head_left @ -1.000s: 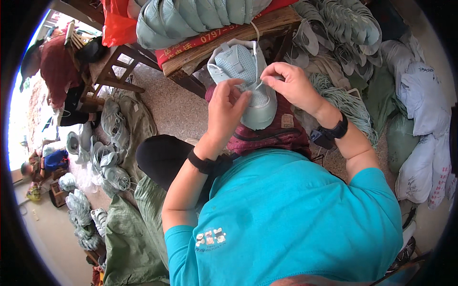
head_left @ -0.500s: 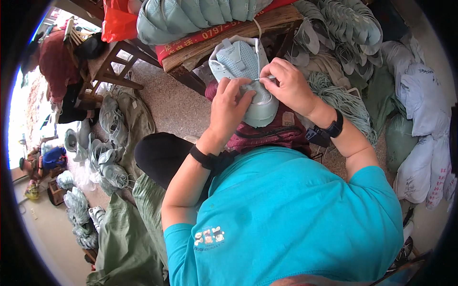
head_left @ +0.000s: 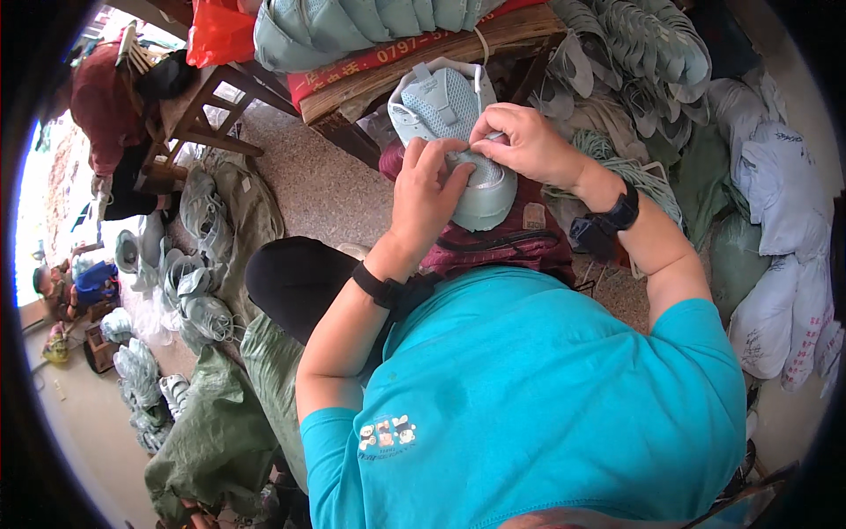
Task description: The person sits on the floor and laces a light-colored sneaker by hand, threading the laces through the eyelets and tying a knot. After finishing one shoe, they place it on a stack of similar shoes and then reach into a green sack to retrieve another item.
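A pale blue-grey shoe upper (head_left: 487, 196) lies over my lap, toe toward me, its padded collar and mesh tongue (head_left: 445, 95) against the wooden bench. My left hand (head_left: 426, 172) grips its left side near the eyelets, thumb and forefinger closed on the upper. Just beside it, my right hand (head_left: 520, 141) is pinched over the lacing area, on what looks like a thin pale shoelace; the fingertips mostly cover it. Under the upper, a maroon cloth bag (head_left: 502, 256) rests on my lap.
The wooden bench (head_left: 388, 88) ahead carries a row of nested shoe uppers (head_left: 370, 31). To the right hang more uppers (head_left: 648, 44) above a bundle of pale green laces (head_left: 639, 189), beside white sacks (head_left: 780, 185). Bagged shoes (head_left: 207, 220) lie left; another person (head_left: 106, 106) sits far left.
My right hand has moved slightly left and closer to my left hand, and the strand visible between them is now covered. The shoe upper has shifted a little.
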A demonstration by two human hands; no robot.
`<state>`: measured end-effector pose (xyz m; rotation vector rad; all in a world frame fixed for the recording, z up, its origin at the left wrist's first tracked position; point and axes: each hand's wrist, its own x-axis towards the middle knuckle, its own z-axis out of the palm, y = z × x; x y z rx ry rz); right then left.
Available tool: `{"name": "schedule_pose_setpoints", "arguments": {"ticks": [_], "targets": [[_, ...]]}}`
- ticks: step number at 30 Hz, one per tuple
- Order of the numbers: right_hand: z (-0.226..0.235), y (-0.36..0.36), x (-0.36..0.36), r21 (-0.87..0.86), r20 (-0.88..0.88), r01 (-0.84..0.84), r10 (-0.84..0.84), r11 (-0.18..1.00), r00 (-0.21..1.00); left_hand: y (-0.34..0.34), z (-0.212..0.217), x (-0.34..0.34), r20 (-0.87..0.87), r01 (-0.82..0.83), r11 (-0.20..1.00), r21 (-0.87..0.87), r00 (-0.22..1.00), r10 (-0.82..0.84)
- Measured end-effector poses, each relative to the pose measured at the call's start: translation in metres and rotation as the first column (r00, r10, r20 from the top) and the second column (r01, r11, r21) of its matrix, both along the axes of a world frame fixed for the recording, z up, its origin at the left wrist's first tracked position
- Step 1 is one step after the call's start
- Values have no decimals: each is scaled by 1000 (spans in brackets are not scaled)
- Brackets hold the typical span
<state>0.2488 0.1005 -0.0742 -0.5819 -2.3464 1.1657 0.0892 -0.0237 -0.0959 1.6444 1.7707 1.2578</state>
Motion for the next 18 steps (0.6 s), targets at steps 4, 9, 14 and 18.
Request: {"name": "schedule_pose_setpoints", "arguments": {"ticks": [4,9,14,18], "targets": [[-3,3,1,-110,-49,-40,35,993,998,2,-2,-1,25,0,999,-34,1000,1],[2,-7,4,22,69,123,-124,992,990,3,2,-4,-4,10,998,-66,1000,-10],[-9,-6,-1,-66,-3,50,-51,997,999,4,1,-5,0,7,998,-67,1000,-7],[-4,0,-1,-44,-1,37,-37,998,999,4,2,-7,30,25,999,-41,999,-24]]}}
